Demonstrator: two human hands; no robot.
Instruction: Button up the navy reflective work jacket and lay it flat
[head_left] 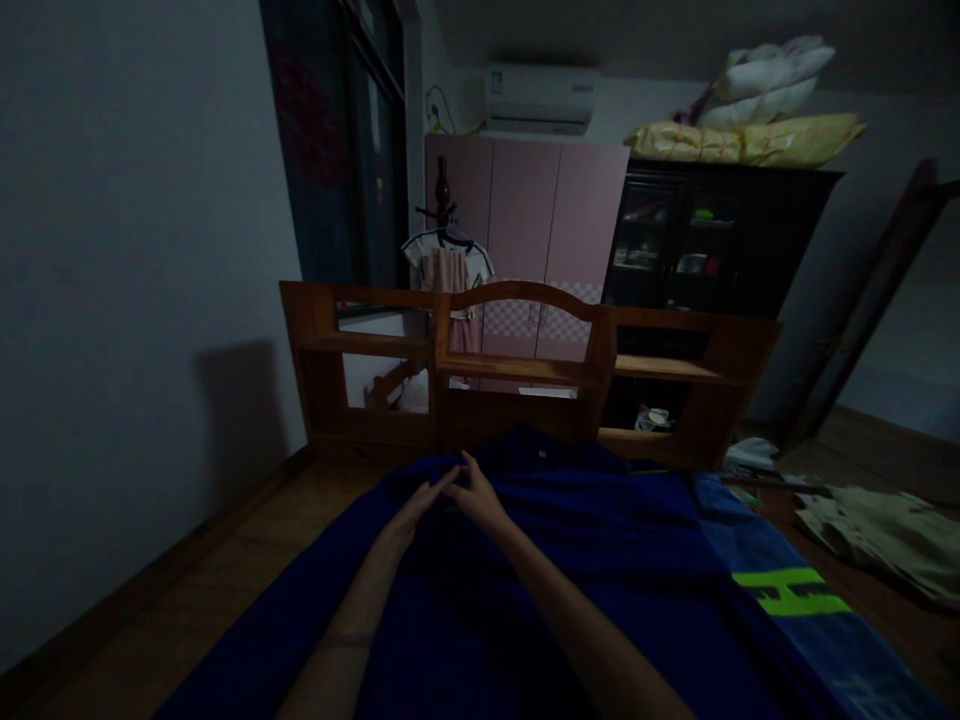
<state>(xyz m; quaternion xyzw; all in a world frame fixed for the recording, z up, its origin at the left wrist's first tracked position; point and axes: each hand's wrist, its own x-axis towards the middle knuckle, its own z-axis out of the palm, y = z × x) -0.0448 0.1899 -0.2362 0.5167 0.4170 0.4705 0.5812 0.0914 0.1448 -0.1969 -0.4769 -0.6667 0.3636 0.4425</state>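
Note:
A dark blue long-sleeved garment, which looks like a jacket or shirt, lies spread on a wooden surface. Its collar end points away from me, toward the wooden headboard. Over its upper left part my left hand reaches in, fingers drawn together at the cloth. Beside it, my right hand bends its fingers inward, one fingertip raised. The fingertips of both hands meet at a pinch on the blue fabric; the exact spot they grip is dark and partly hidden.
Blue denim with a bright green strip lies to the right of the garment. A wooden headboard with shelves stands beyond it. Pale folded cloth lies at the far right. The white wall borders the left side.

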